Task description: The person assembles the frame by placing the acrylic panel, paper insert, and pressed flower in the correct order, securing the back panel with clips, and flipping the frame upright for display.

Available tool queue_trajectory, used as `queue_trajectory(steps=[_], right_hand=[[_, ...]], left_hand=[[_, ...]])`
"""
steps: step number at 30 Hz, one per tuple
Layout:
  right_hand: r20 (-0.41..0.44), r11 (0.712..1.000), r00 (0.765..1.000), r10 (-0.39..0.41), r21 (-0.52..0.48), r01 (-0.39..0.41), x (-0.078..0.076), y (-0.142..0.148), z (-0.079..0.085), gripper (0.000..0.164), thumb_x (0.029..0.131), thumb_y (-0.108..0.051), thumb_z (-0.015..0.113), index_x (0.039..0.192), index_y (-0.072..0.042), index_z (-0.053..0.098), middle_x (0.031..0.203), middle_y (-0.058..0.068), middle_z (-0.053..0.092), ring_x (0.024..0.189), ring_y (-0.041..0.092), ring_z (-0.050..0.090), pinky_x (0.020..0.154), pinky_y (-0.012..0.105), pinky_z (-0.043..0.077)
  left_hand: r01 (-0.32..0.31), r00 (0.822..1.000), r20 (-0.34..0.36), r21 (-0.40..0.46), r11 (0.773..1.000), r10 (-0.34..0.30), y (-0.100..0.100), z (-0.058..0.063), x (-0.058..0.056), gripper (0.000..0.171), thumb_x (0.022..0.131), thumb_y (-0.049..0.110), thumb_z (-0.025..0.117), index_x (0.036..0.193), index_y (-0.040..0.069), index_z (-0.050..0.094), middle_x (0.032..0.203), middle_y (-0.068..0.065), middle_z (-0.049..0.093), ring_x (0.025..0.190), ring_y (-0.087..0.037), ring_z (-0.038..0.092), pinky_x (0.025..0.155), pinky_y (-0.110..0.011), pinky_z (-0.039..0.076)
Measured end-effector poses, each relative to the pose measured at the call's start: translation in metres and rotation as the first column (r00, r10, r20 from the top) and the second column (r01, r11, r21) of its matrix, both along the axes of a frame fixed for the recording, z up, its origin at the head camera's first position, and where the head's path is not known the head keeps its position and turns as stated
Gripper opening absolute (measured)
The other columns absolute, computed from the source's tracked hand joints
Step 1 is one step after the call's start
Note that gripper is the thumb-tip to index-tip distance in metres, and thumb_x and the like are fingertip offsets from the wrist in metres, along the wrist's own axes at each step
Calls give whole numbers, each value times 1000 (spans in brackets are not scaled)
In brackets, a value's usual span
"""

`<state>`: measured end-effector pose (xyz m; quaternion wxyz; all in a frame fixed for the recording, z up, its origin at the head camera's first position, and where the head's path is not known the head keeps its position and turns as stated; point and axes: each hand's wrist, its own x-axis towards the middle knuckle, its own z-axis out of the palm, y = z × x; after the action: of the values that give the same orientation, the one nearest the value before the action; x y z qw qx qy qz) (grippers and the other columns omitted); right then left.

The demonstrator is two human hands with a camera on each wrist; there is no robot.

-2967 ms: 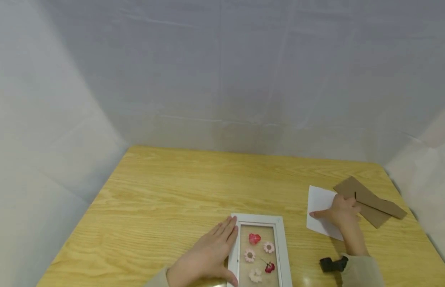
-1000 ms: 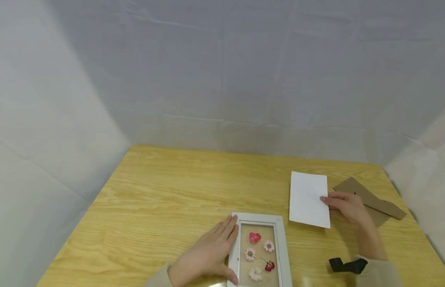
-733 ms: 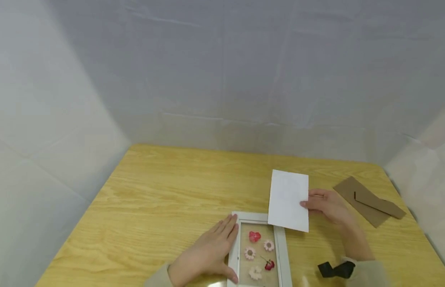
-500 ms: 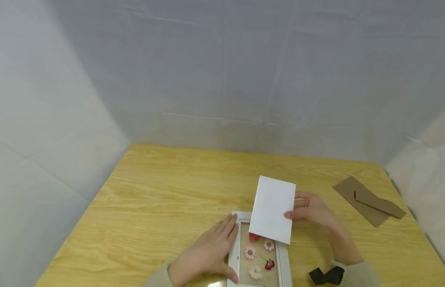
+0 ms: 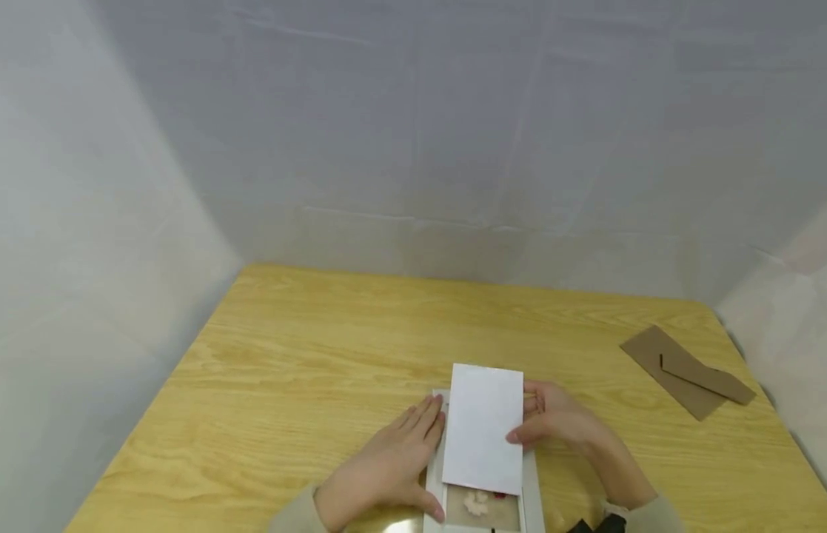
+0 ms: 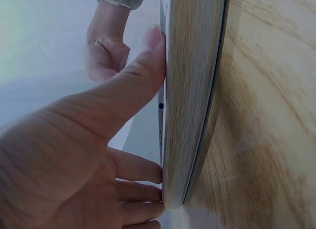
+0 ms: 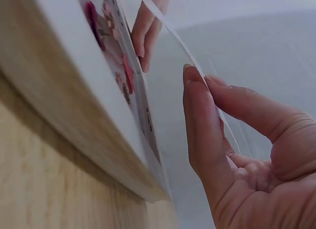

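Under the left hand (image 5: 393, 463) and the right hand (image 5: 563, 420), a yellow wood-grained table (image 5: 306, 355) stretches well out beyond both. Past its far edge rises a creased, shadowed grey back wall (image 5: 413, 133); a paler left wall (image 5: 67, 244) and right wall (image 5: 809, 318) stand well outside each hand.

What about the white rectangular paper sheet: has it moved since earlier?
Yes: in the head view, the sheet has moved left, away from the flat brown board lying at the right.

The right hand (image 7: 261, 182) pinches a white sheet (image 7: 174, 32) clear of the frame (image 7: 94, 86). Flowers (image 7: 128, 75) lie within the frame. The left hand (image 7: 148, 29) touches the frame's far edge.
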<state>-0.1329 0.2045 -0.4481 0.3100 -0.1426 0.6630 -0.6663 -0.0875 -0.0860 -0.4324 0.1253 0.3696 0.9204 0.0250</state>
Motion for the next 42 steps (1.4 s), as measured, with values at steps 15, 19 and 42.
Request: queue_trajectory(steps=[15, 19, 42], right_hand=[[-23, 998, 1000, 21, -53, -22, 24, 1, -2, 69, 79, 8, 74, 136, 19, 36, 105, 28, 69, 82, 25, 72, 66, 35, 61], [-26, 997, 999, 39, -60, -40, 28, -1, -3, 66, 80, 8, 73, 134, 19, 38, 102, 28, 69, 81, 22, 71, 66, 33, 61], [-26, 999, 999, 21, -43, -22, 34, -4, 1, 37, 96, -6, 61, 126, 15, 55, 108, 21, 71, 88, 22, 71, 70, 34, 61]], left_hand=[[4, 1000, -3, -19, 1000, -4, 0, 4, -1, 128, 64, 82, 63, 152, -5, 30, 162, -24, 12, 150, -32, 12, 121, -40, 19], [7, 1000, -5, -18, 1000, -7, 0, 4, -1, 127, 65, 81, 64, 152, -5, 30, 161, -24, 13, 150, -33, 12, 121, -40, 19], [-2, 1000, -5, -5, 1000, 2, -1, 2, 0, 130, 65, 81, 64, 153, -7, 25, 162, -26, 9, 151, -33, 11, 121, -40, 18]])
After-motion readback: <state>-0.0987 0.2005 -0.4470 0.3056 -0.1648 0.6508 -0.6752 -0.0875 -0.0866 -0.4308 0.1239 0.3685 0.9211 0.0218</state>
